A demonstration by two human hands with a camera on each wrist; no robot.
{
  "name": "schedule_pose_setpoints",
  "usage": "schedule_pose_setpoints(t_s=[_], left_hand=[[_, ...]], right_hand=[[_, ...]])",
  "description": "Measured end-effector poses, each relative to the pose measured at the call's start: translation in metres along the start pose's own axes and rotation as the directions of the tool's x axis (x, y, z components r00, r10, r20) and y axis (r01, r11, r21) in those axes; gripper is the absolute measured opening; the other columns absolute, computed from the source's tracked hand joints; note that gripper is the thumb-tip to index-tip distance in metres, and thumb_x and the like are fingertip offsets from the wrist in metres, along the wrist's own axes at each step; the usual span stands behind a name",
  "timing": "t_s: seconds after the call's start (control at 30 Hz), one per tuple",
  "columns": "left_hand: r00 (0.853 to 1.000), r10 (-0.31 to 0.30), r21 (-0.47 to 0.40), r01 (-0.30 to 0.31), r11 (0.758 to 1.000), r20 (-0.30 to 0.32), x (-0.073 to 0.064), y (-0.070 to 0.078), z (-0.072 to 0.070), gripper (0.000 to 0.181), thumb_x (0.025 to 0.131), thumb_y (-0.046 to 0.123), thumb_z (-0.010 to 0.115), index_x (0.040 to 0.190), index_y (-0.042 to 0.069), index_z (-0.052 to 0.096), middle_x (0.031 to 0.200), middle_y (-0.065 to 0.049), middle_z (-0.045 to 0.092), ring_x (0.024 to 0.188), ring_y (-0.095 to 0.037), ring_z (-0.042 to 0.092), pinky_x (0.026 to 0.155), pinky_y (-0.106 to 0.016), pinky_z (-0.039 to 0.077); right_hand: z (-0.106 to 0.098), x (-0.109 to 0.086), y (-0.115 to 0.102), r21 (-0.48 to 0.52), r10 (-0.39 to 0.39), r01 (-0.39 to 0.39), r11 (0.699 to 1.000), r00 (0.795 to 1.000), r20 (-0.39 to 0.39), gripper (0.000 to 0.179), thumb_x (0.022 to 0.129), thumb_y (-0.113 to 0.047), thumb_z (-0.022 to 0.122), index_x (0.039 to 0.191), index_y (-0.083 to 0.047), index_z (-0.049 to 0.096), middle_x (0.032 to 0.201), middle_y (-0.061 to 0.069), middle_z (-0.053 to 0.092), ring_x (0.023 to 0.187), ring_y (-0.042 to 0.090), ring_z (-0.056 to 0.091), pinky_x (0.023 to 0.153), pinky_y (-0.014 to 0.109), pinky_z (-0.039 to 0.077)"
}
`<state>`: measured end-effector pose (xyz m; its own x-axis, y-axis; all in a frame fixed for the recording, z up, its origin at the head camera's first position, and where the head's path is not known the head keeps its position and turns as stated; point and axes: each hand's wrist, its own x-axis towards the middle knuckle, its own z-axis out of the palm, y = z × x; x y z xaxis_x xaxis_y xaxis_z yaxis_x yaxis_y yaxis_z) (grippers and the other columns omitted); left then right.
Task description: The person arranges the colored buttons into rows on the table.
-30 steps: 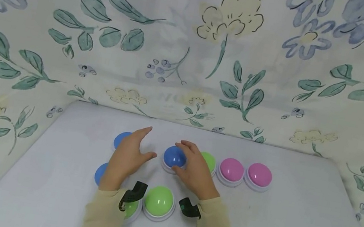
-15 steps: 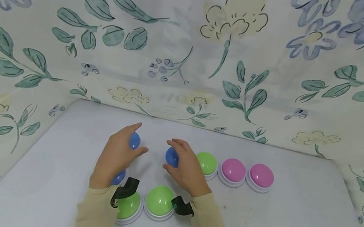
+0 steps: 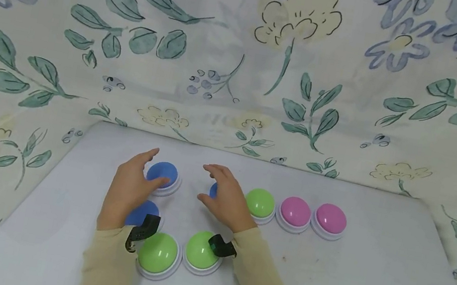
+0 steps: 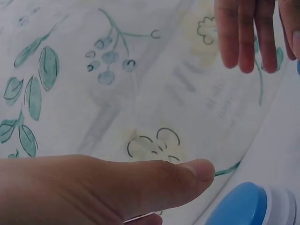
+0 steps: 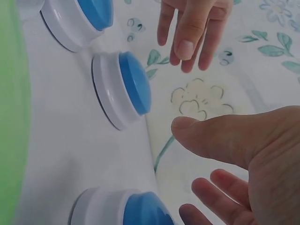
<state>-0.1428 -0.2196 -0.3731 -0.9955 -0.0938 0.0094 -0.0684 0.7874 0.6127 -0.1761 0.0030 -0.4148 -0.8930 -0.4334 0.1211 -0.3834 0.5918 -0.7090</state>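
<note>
Round push buttons with coloured domes on white bases stand on the white table. My left hand (image 3: 128,188), fingers and thumb spread, hovers at the left of the far blue button (image 3: 162,174); its thumb overlaps that dome in the head view. The near blue button (image 3: 142,213) lies partly behind the left wrist. My right hand (image 3: 225,198), also spread and holding nothing, hovers over another blue button (image 3: 213,190), hiding most of it. In the right wrist view, a blue button (image 5: 145,211) appears below the right thumb (image 5: 211,136), apart from it.
Two green buttons (image 3: 158,252) stand between the forearms. Right of my right hand, a green button (image 3: 260,202) and two pink buttons (image 3: 295,211) form a row. A floral cloth (image 3: 224,60) rises behind the table's far edge (image 3: 341,181) and along both sides.
My left hand has moved left, uncovering the far blue button and more of the near green one. My right hand has shifted left across its blue button. The buttons appear to stay in place.
</note>
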Motion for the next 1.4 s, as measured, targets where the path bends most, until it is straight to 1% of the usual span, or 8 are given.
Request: schedule_pose_setpoints(t_s=[0.13, 0.27, 0.5, 0.7, 0.87, 1.0, 1.2, 1.4], left_hand=[[0.999, -0.031, -0.005, 0.031, 0.999, -0.005, 0.002, -0.012, -0.002, 0.075, 0.09, 0.019, 0.074, 0.153, -0.001, 0.037, 0.147, -0.031, 0.045, 0.133, -0.051, 0.043, 0.108, -0.062, 0.039], [0.998, -0.058, 0.007, 0.058, 0.998, -0.003, 0.003, -0.022, -0.003, 0.076, 0.091, 0.02, 0.074, 0.154, 0.0, 0.035, 0.147, -0.031, 0.044, 0.135, -0.051, 0.041, 0.11, -0.063, 0.037], [0.998, -0.067, 0.044, 0.067, 0.997, 0.006, 0.006, -0.034, -0.007, 0.076, 0.09, 0.02, 0.074, 0.153, -0.002, 0.037, 0.146, -0.033, 0.045, 0.13, -0.054, 0.045, 0.105, -0.065, 0.041], [0.994, -0.09, 0.05, 0.087, 0.995, 0.055, 0.012, -0.042, -0.01, 0.078, 0.09, 0.02, 0.074, 0.152, -0.003, 0.035, 0.146, -0.034, 0.044, 0.132, -0.055, 0.042, 0.106, -0.065, 0.04], [0.99, -0.102, 0.057, 0.097, 0.994, 0.1, 0.019, -0.049, -0.011, 0.079, 0.09, 0.02, 0.074, 0.154, -0.003, 0.033, 0.149, -0.033, 0.041, 0.133, -0.054, 0.041, 0.106, -0.066, 0.039], [0.987, -0.097, 0.068, 0.089, 0.994, 0.125, 0.025, -0.055, -0.013, 0.08, 0.089, 0.019, 0.075, 0.153, -0.003, 0.033, 0.149, -0.033, 0.041, 0.134, -0.053, 0.04, 0.107, -0.066, 0.038], [0.98, -0.072, 0.079, 0.058, 0.995, 0.186, 0.032, -0.065, -0.012, 0.082, 0.088, 0.018, 0.076, 0.154, -0.001, 0.032, 0.148, -0.033, 0.042, 0.136, -0.053, 0.038, 0.108, -0.066, 0.036], [0.971, -0.058, 0.084, 0.039, 0.996, 0.231, 0.036, -0.071, -0.013, 0.082, 0.088, 0.018, 0.077, 0.155, 0.001, 0.033, 0.148, -0.032, 0.042, 0.135, -0.053, 0.038, 0.108, -0.067, 0.036]], right_hand=[[0.006, 0.007, -0.002, 0.013, 0.019, -0.019, 1.0, 1.0, 0.011, 0.067, 0.086, -0.015, 0.08, 0.146, -0.01, 0.051, 0.146, 0.008, 0.05, 0.124, 0.022, 0.056, 0.104, 0.035, 0.049], [0.012, 0.013, -0.005, 0.022, 0.042, -0.043, 0.999, 0.999, 0.027, 0.068, 0.086, -0.017, 0.08, 0.147, -0.012, 0.05, 0.147, 0.007, 0.05, 0.125, 0.022, 0.056, 0.101, 0.035, 0.051], [0.02, 0.026, -0.013, 0.014, 0.036, -0.037, 0.999, 0.998, 0.049, 0.069, 0.088, -0.019, 0.079, 0.149, -0.012, 0.048, 0.149, 0.006, 0.048, 0.128, 0.019, 0.054, 0.104, 0.031, 0.049], [0.026, 0.037, -0.016, -0.029, 0.061, -0.059, 0.998, 0.996, 0.072, 0.071, 0.087, -0.02, 0.08, 0.15, -0.012, 0.047, 0.151, 0.006, 0.048, 0.13, 0.02, 0.053, 0.107, 0.031, 0.047], [0.035, 0.046, -0.016, -0.009, 0.047, -0.046, 0.999, 0.994, 0.103, 0.072, 0.087, -0.02, 0.08, 0.15, -0.01, 0.046, 0.151, 0.007, 0.048, 0.131, 0.021, 0.053, 0.109, 0.031, 0.045], [0.043, 0.052, -0.015, -0.004, 0.042, -0.042, 0.999, 0.993, 0.112, 0.072, 0.087, -0.02, 0.08, 0.149, -0.009, 0.047, 0.149, 0.009, 0.05, 0.132, 0.022, 0.052, 0.11, 0.031, 0.043], [0.052, 0.061, -0.016, -0.026, 0.083, -0.081, 0.996, 0.989, 0.125, 0.072, 0.086, -0.019, 0.08, 0.149, -0.008, 0.047, 0.151, 0.01, 0.049, 0.141, 0.024, 0.043, 0.119, 0.033, 0.032], [0.057, 0.069, -0.022, -0.037, 0.105, -0.1, 0.994, 0.98, 0.17, 0.074, 0.086, -0.017, 0.08, 0.15, -0.009, 0.046, 0.152, 0.009, 0.048, 0.143, 0.023, 0.041, 0.119, 0.032, 0.031]])
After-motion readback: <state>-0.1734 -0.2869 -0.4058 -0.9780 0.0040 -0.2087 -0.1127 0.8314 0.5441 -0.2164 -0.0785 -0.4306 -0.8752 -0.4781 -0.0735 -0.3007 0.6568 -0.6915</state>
